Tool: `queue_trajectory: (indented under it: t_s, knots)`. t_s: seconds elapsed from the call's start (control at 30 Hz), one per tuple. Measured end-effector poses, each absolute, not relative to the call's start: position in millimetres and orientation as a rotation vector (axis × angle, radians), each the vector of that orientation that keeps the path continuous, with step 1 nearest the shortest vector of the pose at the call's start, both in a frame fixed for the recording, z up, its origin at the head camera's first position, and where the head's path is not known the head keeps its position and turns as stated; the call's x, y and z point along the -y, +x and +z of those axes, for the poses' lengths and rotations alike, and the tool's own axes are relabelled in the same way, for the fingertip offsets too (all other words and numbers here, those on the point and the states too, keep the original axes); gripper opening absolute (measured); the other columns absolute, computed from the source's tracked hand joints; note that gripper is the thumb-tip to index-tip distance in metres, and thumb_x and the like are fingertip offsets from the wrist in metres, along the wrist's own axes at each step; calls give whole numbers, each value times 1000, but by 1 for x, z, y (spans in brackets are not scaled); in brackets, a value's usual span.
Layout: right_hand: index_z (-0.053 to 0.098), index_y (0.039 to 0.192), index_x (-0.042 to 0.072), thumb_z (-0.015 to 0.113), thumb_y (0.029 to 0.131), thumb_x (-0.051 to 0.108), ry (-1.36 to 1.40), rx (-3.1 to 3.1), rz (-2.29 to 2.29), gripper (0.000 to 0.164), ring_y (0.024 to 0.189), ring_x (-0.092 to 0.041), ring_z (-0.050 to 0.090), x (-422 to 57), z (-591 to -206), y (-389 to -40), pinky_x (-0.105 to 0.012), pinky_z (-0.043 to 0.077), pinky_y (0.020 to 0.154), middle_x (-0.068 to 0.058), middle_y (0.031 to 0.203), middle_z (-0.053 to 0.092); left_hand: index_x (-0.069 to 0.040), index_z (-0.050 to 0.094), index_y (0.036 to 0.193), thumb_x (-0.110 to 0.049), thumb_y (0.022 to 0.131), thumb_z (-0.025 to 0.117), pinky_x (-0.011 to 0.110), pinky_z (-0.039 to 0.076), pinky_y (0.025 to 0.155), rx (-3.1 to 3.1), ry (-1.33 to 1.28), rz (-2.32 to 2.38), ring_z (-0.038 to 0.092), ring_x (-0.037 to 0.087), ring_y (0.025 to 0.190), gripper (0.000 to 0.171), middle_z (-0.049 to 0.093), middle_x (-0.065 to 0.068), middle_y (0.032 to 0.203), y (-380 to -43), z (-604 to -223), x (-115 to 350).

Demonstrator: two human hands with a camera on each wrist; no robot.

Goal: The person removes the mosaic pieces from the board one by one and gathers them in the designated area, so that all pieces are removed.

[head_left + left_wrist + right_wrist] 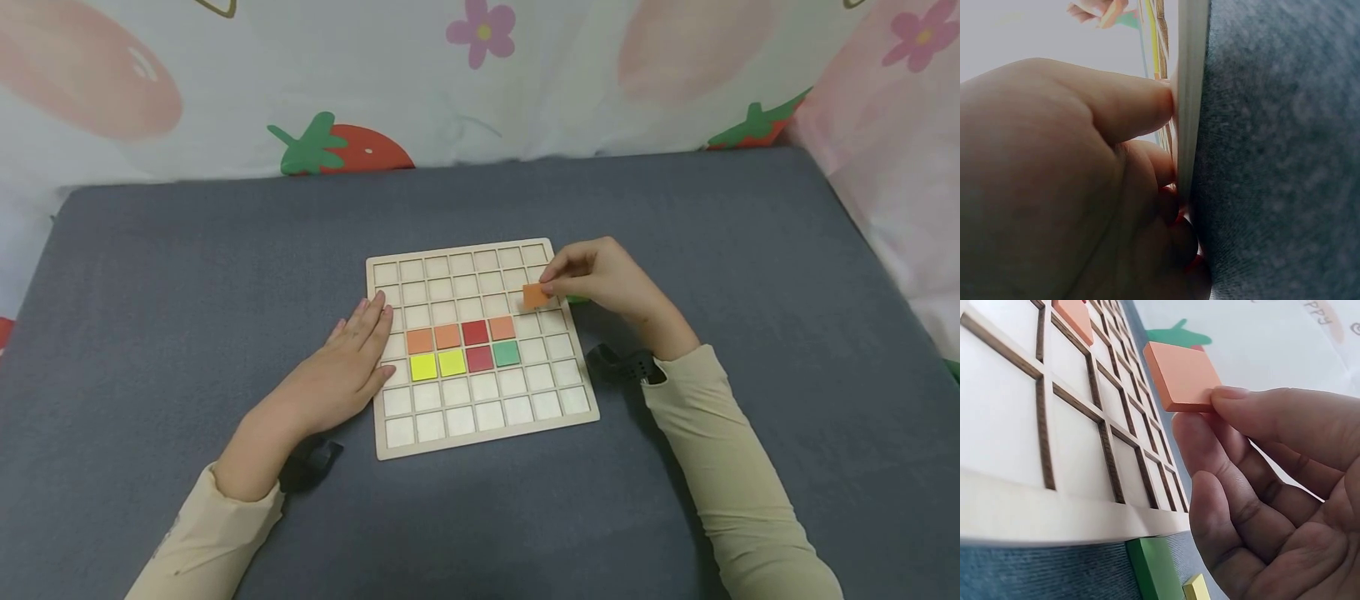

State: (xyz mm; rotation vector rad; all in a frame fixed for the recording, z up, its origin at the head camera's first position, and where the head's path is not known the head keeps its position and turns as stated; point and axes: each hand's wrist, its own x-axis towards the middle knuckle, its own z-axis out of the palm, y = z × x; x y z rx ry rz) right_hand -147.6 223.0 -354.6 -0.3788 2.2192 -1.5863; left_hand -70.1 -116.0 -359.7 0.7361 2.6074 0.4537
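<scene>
A wooden grid board (483,431) lies on the table with coloured square tiles in two middle rows. Three orange tiles and a red tile (475,332) fill part of the upper row. Below them sit two yellow tiles (423,367), another red one and a green tile (506,353). My right hand (611,279) pinches an orange square tile (1185,375) between thumb and fingers, held over the board's upper right cells. With fingers extended, my left hand (333,371) rests along the board's left edge, thumb and fingertips on the frame.
Just past the board's right edge lie a green piece (1154,569) and a small yellow piece (1196,587), mostly behind the right hand in the head view. Dark grey cloth (210,275) covers the table. A printed curtain (540,92) hangs along the back.
</scene>
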Motion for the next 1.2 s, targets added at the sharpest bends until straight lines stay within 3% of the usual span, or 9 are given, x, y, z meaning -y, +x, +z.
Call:
queue_trajectory:
  t_s: [0.47,0.73,1.2]
  knots:
    - [65,93,-12,69,85,2,-355,-2207,-1594,16,74,-19,65,-231,-349,-147,-30,54,69,-5,80,69,6,8,148,-24,100,42,52,11,112,-2608,730,434,-2,32,143,66,-4,18,156,-71,-358,114]
    - [70,89,-5,70,84,2,-351,-2219,-1614,9,72,-21,65,-238,-349,-148,-30,54,66,-4,79,69,5,8,149,-24,100,42,52,11,112,-2607,744,444,-2,32,143,66,-4,18,156,-71,-359,115]
    - [70,88,-4,72,83,5,-307,-2297,-1577,10,76,-19,61,-247,-347,-148,-31,49,66,-1,79,68,5,7,149,-24,101,41,52,10,112,-2605,748,438,-3,32,143,66,-4,18,156,-72,-360,115]
